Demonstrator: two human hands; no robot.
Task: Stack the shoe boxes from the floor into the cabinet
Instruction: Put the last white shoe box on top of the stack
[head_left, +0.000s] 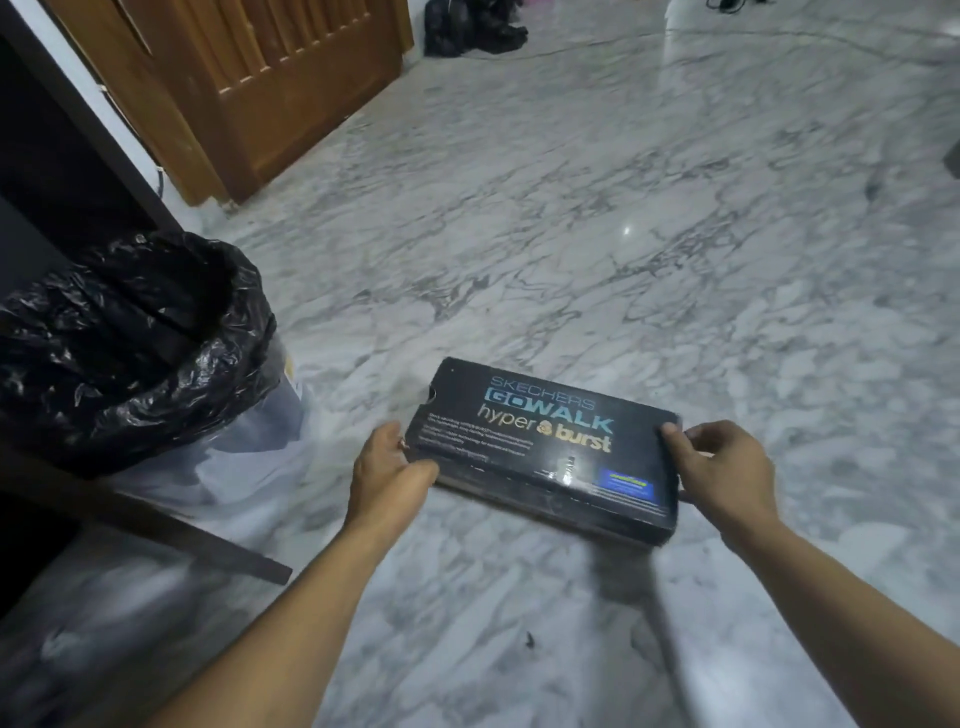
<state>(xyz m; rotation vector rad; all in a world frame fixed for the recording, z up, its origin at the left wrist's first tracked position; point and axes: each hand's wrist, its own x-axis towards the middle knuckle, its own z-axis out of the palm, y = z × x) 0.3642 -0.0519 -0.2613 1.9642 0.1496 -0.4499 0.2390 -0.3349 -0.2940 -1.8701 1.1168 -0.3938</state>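
Note:
A black shoe box (545, 447) with blue and yellow lettering on its lid lies low over the marble floor, a little right of centre. My left hand (387, 475) grips its left end, thumb on the lid edge. At the box's right end my right hand (719, 470) holds on, thumb on top and fingers down the side. Whether the box rests on the floor or hangs just above it I cannot tell. A dark cabinet (47, 171) stands at the far left, its inside hidden.
A bin lined with a black plastic bag (130, 332) stands left of the box, on a clear plastic sheet (228, 467). A wooden door (260, 88) is at the back left. Dark bags (467, 26) lie at the far wall. Open marble floor (675, 208) spreads behind the box.

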